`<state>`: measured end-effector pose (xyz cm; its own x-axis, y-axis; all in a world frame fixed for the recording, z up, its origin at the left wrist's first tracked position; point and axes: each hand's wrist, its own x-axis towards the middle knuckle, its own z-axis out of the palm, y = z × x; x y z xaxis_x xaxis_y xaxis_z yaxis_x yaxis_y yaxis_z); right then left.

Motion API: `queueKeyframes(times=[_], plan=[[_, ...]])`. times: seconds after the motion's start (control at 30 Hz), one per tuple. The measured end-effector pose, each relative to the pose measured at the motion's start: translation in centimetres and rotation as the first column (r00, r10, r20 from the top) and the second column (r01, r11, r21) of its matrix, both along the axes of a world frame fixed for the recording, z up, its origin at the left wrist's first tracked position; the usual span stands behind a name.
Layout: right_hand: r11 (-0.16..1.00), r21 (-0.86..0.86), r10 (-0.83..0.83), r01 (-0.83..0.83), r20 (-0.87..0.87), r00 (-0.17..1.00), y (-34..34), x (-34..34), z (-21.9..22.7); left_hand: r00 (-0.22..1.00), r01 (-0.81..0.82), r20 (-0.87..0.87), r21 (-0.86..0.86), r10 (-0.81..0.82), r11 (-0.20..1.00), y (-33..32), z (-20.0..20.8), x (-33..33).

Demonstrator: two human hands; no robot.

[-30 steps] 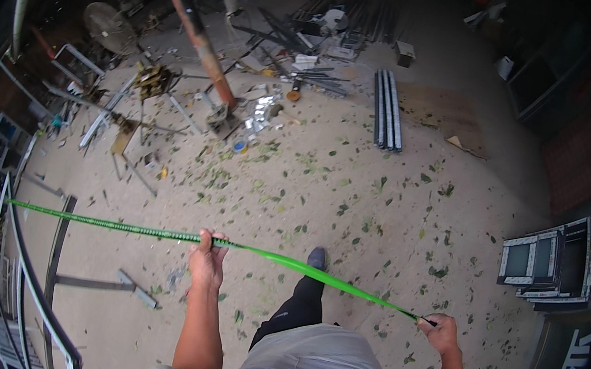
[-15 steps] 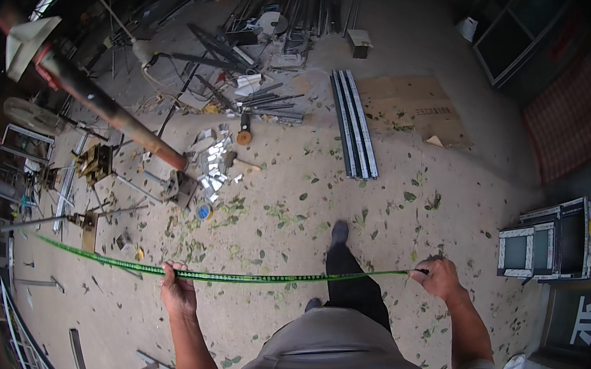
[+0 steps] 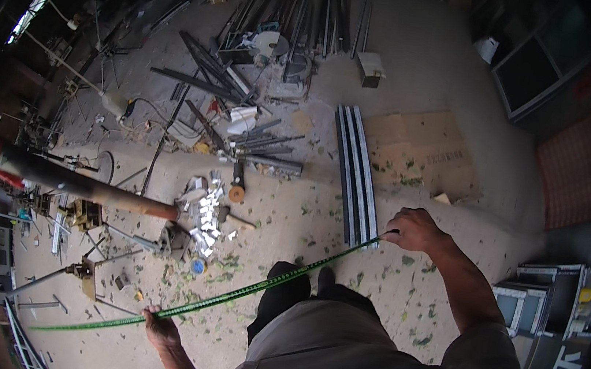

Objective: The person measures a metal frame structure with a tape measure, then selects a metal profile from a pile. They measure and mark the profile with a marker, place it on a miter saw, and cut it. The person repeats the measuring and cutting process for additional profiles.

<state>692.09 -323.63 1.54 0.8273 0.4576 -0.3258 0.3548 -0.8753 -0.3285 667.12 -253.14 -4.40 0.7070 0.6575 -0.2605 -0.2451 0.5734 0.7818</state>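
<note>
A green measuring tape (image 3: 238,292) stretches slantwise across my front, lower at the left and higher at the right. My right hand (image 3: 411,230) is closed on its right end, just above the near ends of the long metal profiles (image 3: 355,177) on the floor. Further along, my left hand (image 3: 161,329) pinches the tape between thumb and fingers. Past the left hand, the tape runs on leftward and blurs near its far tip. The profiles lie side by side, partly on a flat cardboard sheet (image 3: 424,156).
Left of the profiles lie a mallet (image 3: 238,219), bright metal offcuts (image 3: 208,222) and a blue-topped round tin (image 3: 197,266). A rusty post (image 3: 89,185) stands further left. Window frames (image 3: 547,296) lean at the right. Leaves litter the concrete floor.
I have stepped toward the profiles. My right hand has moved up and left to their near ends with the tape; my left hand is lower, so the tape now slants.
</note>
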Motion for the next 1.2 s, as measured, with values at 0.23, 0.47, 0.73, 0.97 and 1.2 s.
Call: queueKeyframes(times=[0.23,0.47,0.73,0.97,1.2], plan=[[0.992,-0.041,0.121,-0.120,0.025,0.992,2.9,22.8,0.9,0.989,0.014,-0.145,-0.061,-0.022,0.998,7.1,-10.7,5.4],[0.966,-0.114,0.233,-0.233,-0.022,0.972,6.1,40.9,1.6,0.912,-0.303,-0.349,-0.215,0.216,0.929,8.0,-18.1,14.6],[0.921,-0.135,0.361,-0.365,-0.057,0.931,7.2,59.0,1.7,0.807,-0.378,-0.488,0.007,0.333,0.926,2.7,-15.5,27.8],[0.874,-0.053,0.483,-0.484,-0.021,0.875,6.0,75.6,-2.9,0.692,0.198,-0.633,0.630,0.348,0.751,-2.9,-17.4,38.7],[0.855,-0.026,0.516,-0.519,-0.072,0.854,3.2,88.0,-4.1,0.449,0.474,-0.836,0.521,0.315,0.709,-14.6,-20.0,51.9]])
